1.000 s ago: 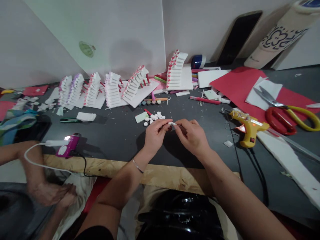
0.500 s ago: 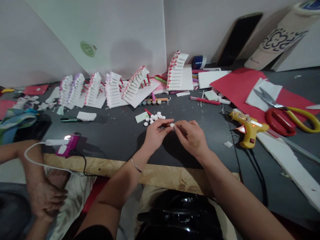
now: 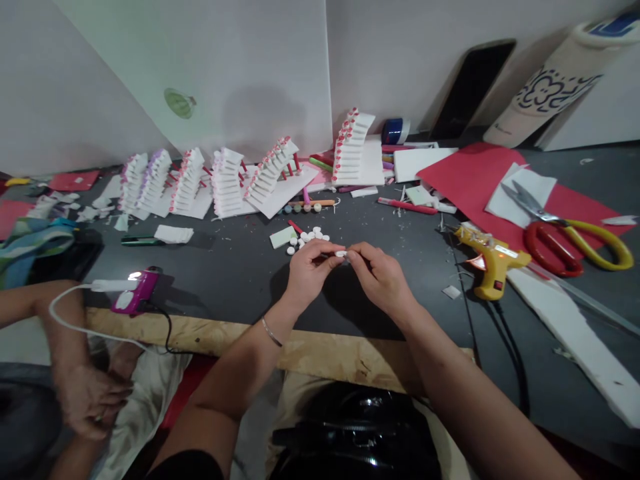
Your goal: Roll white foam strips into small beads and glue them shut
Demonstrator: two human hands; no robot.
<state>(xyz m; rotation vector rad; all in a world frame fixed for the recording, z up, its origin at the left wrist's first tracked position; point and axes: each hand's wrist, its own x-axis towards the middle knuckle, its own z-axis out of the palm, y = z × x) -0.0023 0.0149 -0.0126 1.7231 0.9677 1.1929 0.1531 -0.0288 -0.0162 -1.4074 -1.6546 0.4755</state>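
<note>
Between the fingertips of both hands is a small white round disc [image 3: 341, 253], partly covered by the fingers. My left hand [image 3: 311, 270] pinches it from the left, thumb and index finger closed on it. From the right, my right hand [image 3: 376, 268] has its thumb and fingertips closed against the disc's edge. Just beyond my left hand lies a pile of similar white discs [image 3: 311, 235] on the dark table [image 3: 240, 280]. Beside the pile sit a pale green paper piece [image 3: 283, 237] and a thin red stick [image 3: 295, 227].
Several white stepped staircase models [image 3: 270, 175] stand along the wall. To the right lie a yellow glue gun [image 3: 493, 263], scissors [image 3: 555, 230] and red paper [image 3: 465, 175]. A purple power adapter [image 3: 134, 293] with cables is at left, near another person's hands [image 3: 90, 397].
The disc has tilted slightly between my fingertips, and my hands have shifted a little. The view has moved slightly. The other person's hands have moved a little.
</note>
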